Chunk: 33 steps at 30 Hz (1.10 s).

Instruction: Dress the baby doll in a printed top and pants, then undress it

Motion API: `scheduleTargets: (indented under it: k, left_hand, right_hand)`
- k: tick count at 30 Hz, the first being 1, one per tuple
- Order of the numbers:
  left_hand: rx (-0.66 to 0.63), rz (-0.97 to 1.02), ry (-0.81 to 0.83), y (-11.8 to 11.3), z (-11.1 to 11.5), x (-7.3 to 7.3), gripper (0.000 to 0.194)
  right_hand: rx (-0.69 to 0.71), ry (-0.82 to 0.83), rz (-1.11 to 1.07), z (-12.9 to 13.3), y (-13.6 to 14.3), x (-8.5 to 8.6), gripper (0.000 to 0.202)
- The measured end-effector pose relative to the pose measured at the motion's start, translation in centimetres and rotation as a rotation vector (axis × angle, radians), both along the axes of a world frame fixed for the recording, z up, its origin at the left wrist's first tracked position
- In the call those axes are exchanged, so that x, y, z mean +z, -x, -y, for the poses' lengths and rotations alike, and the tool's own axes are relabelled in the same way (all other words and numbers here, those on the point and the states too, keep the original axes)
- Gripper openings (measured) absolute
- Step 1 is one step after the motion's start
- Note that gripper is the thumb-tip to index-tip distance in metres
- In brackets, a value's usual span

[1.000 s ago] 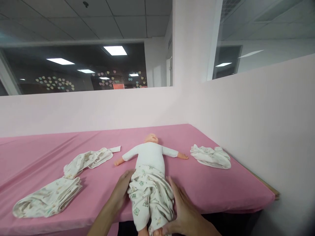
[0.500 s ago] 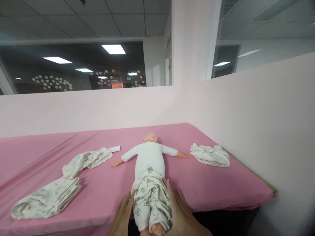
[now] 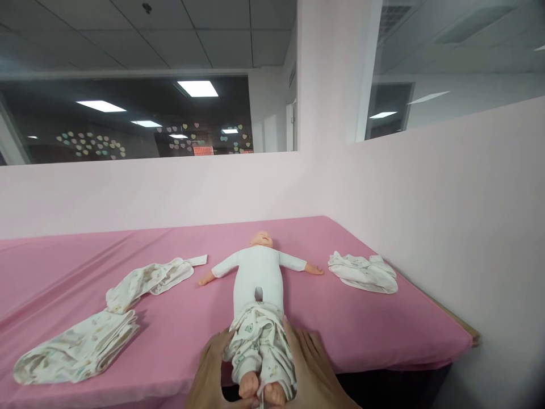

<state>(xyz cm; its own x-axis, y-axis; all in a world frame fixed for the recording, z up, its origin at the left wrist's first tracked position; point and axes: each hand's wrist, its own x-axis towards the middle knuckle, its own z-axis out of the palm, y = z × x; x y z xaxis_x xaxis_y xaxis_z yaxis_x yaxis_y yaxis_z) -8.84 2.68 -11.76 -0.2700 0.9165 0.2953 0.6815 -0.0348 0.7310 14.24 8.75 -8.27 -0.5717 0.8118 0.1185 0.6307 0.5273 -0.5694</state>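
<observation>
A baby doll with a white body lies on its back, arms spread and head toward the wall. White baby trousers with green prints are bunched around its hips and legs, and both bare feet stick out at the cuffs. My left hand grips the trousers at their left side, its thumb low by the doll's foot. On the opposite side my right hand holds the trousers near the waistband. Some of my fingers are hidden behind the cloth.
A pink sheet covers the table. Folded printed cloth and a crumpled printed garment lie at left. Another white garment lies at right by the wall. The table's front edge is close to my hands.
The trousers' waistband has slid down toward the doll's feet, baring more of its lower belly. More of both feet shows. My hands have moved slightly with the cloth.
</observation>
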Motion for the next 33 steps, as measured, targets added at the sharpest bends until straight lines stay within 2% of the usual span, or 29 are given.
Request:
scheduleTargets:
  k: [3,6,10,13,16,19,22,24,28,33]
  left_hand:
    - [0.011,0.066,-0.033,0.5,-1.1,0.1,0.095]
    - [0.019,0.138,0.026,0.8,-2.6,0.6,0.084]
    - [0.009,0.162,0.030,0.5,-4.0,2.2,0.072]
    - [0.017,0.194,0.027,-0.2,-4.4,3.8,0.068]
    - [0.038,0.232,0.051,-0.6,-4.4,4.6,0.066]
    - [0.019,0.236,0.050,-0.4,-4.1,4.2,0.067]
    - [-0.101,0.267,0.033,0.2,-3.5,3.5,0.071]
    - [-0.188,0.325,0.054,0.4,-2.9,3.4,0.071]
    - [-0.192,0.467,0.081,0.1,-0.9,4.5,0.070]
    - [-0.264,0.524,0.171,0.7,1.3,6.5,0.080]
  right_hand:
    - [-0.030,0.019,-0.069,-0.5,-0.3,1.6,0.110]
    - [-0.092,0.128,-0.180,-1.4,-0.5,2.7,0.098]
    - [-0.135,0.207,-0.351,-3.4,-0.1,2.7,0.077]
    - [-0.121,0.269,-0.504,-4.7,0.3,2.6,0.072]
    - [-0.092,0.343,-0.600,-5.2,0.2,2.7,0.068]
    - [0.014,0.385,-0.602,-4.8,-0.5,3.1,0.062]
    - [0.137,0.413,-0.534,-3.9,-1.5,4.1,0.066]
    - [0.165,0.441,-0.500,-3.2,-2.1,4.9,0.069]
    - [0.180,0.494,-0.446,-1.9,-3.2,6.6,0.062]
    - [0.209,0.541,-0.375,-0.8,-4.9,7.9,0.073]
